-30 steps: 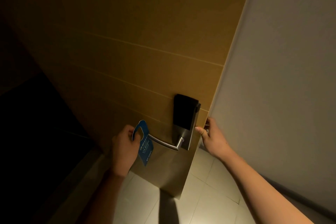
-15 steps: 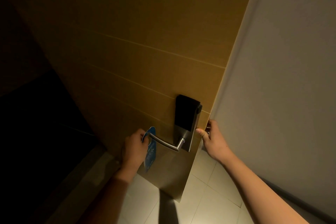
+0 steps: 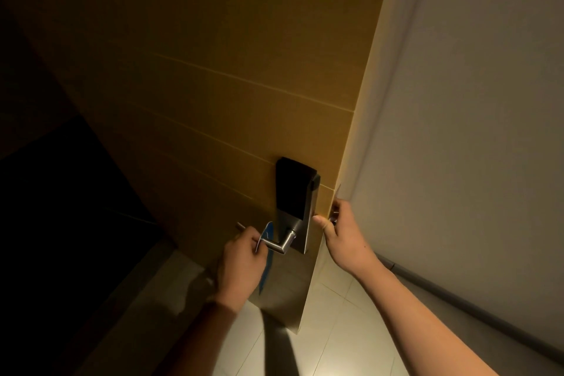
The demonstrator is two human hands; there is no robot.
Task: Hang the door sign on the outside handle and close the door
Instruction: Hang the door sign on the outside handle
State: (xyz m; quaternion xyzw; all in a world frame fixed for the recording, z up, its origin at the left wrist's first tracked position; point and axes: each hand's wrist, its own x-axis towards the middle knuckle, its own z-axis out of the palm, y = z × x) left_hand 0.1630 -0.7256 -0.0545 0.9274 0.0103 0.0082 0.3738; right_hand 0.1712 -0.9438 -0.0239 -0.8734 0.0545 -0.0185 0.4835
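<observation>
A wooden door [image 3: 213, 76] stands open, its outer face toward me. A black and steel lock plate [image 3: 294, 201] carries a metal lever handle [image 3: 276, 243]. The blue door sign [image 3: 266, 256] sits over the lever, seen nearly edge-on, hanging down beside the lock plate. My left hand [image 3: 242, 262] is shut on the sign at the lever. My right hand [image 3: 343, 241] grips the door's edge just right of the lock plate, thumb on the outer face.
A pale wall [image 3: 473, 131] with a grey skirting strip [image 3: 476, 311] runs along the right. Light floor tiles [image 3: 335, 330] lie below. A dark room or corridor [image 3: 45, 207] fills the left side.
My left hand has slid the blue sign along the lever toward the lock plate; the sign turned from facing me to edge-on. My right hand stayed on the door's edge.
</observation>
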